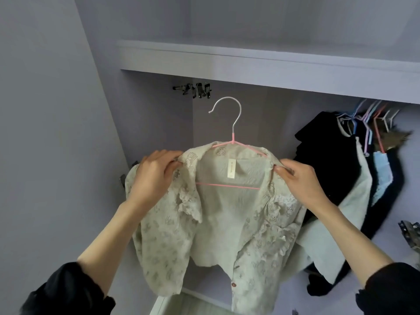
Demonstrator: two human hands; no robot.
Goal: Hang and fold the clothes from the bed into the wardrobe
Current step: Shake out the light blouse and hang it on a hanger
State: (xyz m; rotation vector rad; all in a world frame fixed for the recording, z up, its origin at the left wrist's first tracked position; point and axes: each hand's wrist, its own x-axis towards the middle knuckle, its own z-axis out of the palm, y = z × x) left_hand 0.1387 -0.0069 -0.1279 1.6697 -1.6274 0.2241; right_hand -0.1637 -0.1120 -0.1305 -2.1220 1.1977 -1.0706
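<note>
Looking down through the head camera, I see both hands raised in front of the open wardrobe (159,137), holding a cream floral blouse (227,223) on a pink hanger (234,142). The left hand (156,171) grips the blouse's left shoulder, fingers curled over the fabric with the fingertips pinching the edge of the collar. The right hand (300,180) does the same on the other shoulder, thumb and forefinger nipping the cloth just by the hanger's arm. Both forearms are bare, with dark sleeves (68,289) pushed up near the elbows.

The hanger's metal hook (229,110) points up and to the left, free in the air below the white shelf (250,62); it touches nothing I can see. The blouse hangs open at the front, its label showing inside the neck and the hanger's lower bar crossing behind it. One brown button (233,284) shows near the hem.

To the right, inside the wardrobe, several garments (341,178) hang close together on pale hangers: black, white, light blue and dark ones, pressed against each other. A metal door hinge (197,89) sits under the shelf at the left; another metal fitting (409,235) at the right edge is probably a hinge too, though it is too blurred to be sure.
</note>
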